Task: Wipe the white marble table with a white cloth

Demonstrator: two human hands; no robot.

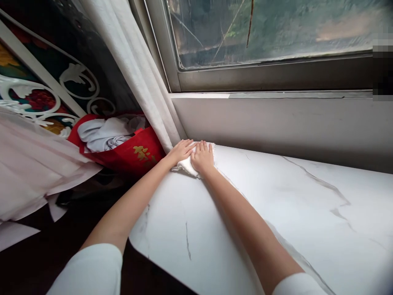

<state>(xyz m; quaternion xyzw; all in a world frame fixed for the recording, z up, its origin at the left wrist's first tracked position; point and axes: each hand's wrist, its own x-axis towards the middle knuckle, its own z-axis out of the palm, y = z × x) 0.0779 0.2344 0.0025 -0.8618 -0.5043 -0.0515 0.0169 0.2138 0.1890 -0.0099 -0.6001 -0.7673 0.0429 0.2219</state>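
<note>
A white cloth (188,167) lies bunched at the far left corner of a white marble-patterned tabletop (245,196). Both hands press down on it from above. My left hand (181,150) rests on the cloth's left part, fingers stretched out toward the right. Beside it, my right hand (202,156) lies flat, fingers pointing at the wall. The two hands nearly touch. Parts of the cloth under the palms are hidden.
A window (270,32) sits above a pale wall (276,127) behind the table. A white curtain (135,53) hangs by the corner. Left of the table is a red bag (129,157) with grey fabric (107,133) in it, near pink cloth (37,164) and white scrollwork (78,80).
</note>
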